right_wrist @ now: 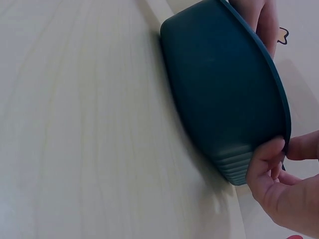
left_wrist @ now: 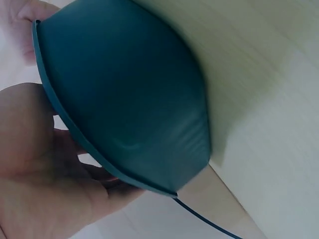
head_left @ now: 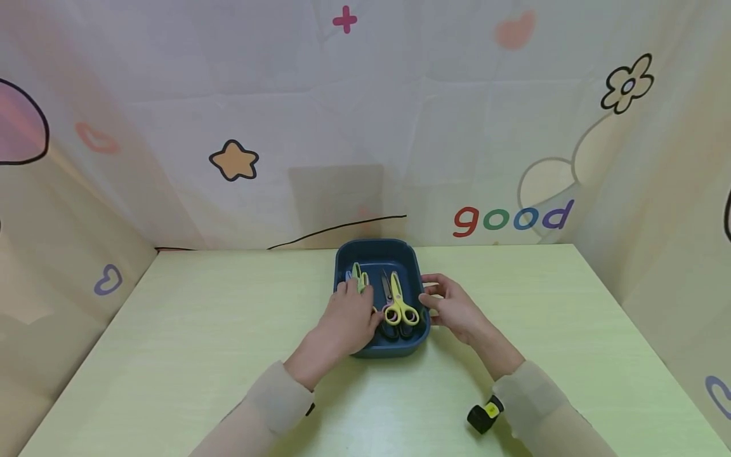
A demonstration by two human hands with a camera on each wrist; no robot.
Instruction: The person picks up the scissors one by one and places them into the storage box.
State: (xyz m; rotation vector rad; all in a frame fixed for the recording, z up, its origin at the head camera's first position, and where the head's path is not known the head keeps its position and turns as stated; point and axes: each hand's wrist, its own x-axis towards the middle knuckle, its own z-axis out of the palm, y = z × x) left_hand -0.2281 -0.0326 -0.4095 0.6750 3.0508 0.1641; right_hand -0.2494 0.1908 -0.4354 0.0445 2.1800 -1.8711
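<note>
A dark blue plastic bin (head_left: 377, 252) stands on the table with several pairs of scissors inside. Yellow-handled scissors (head_left: 401, 313) lie on the right half of the bin, over a pair with dark handles (head_left: 389, 331). My left hand (head_left: 346, 319) reaches over the near left rim, its fingers down among green scissors (head_left: 357, 271); the hand and the bin wall hide whether it grips them. At the right side, my right hand (head_left: 454, 309) pinches the bin's rim, one finger against the outer wall (right_wrist: 214, 84) in the right wrist view.
The pale wood-grain table (head_left: 228, 317) extends on both sides of the bin. A printed curtain (head_left: 257, 70) hangs right behind it and along both sides. A small black device with a yellow label (head_left: 484, 416) sits at my right cuff.
</note>
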